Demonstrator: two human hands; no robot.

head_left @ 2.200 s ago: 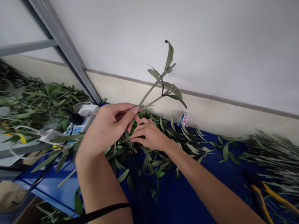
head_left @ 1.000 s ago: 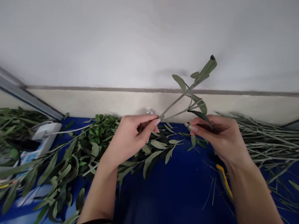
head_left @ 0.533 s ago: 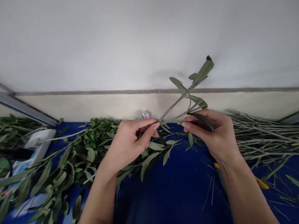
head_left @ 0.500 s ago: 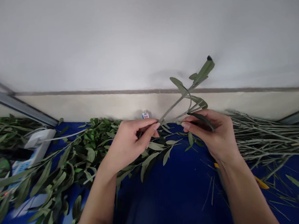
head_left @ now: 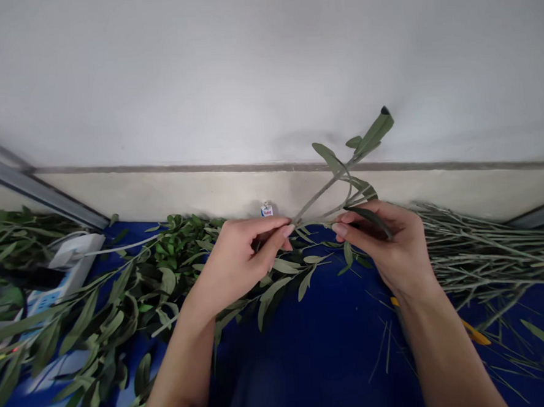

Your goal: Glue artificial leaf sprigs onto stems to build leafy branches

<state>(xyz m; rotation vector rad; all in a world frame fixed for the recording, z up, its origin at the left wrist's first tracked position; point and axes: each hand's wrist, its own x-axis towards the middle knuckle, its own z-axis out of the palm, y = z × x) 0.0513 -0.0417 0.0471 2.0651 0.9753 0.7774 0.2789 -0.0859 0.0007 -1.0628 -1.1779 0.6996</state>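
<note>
A leafy sprig with grey-green stems and a few long leaves rises between my hands, leaning up to the right. My left hand pinches the lower end of its stem between thumb and forefinger. On the right, my right hand is closed with thumb against fingers on another stem of the same sprig, and a dark leaf curls over its knuckles. Below and left of my hands spreads a heap of leafy branches on the blue tabletop.
Bare stems lie piled at the right. A yellow-handled tool is partly under my right forearm. Far left sits a white power strip with a plugged-in cable. A small white box stands by the wall.
Both hands keep their hold on the sprig. The whole view has shifted very slightly, and the sprig and hands look almost the same as before.
</note>
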